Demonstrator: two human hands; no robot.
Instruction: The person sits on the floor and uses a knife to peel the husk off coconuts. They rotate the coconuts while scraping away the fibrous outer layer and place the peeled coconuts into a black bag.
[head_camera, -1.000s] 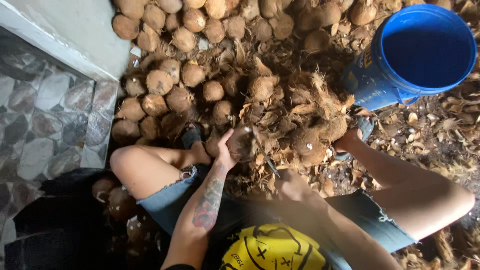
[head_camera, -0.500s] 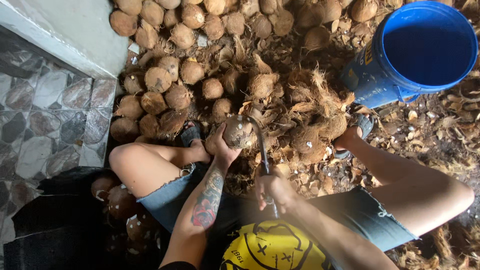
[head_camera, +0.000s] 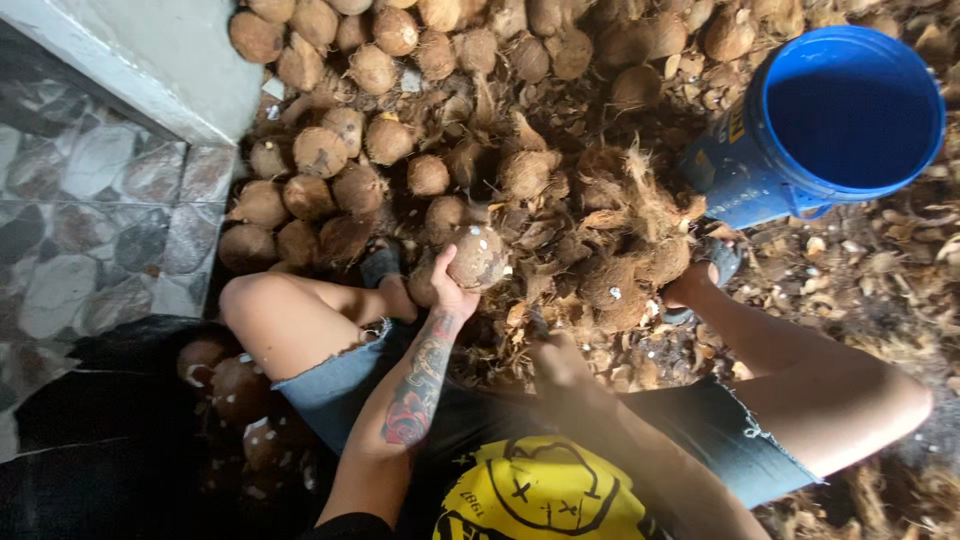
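One round, brown, fibrous coconut (head_camera: 476, 257) sits gripped in the left hand (head_camera: 448, 290) above the husk-strewn ground, the blurred right hand (head_camera: 560, 362) closed on something unclear, so I'd steady it firmly.

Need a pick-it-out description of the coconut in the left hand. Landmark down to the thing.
Start at the blue bucket at upper right, then cross left over the loose husk pile to the seated person's knees. The coconut sits just ahead of them, raised in the left hand on the tattooed forearm. Unlike the others, it is off the ground, in a grip, and flecked with white chips.
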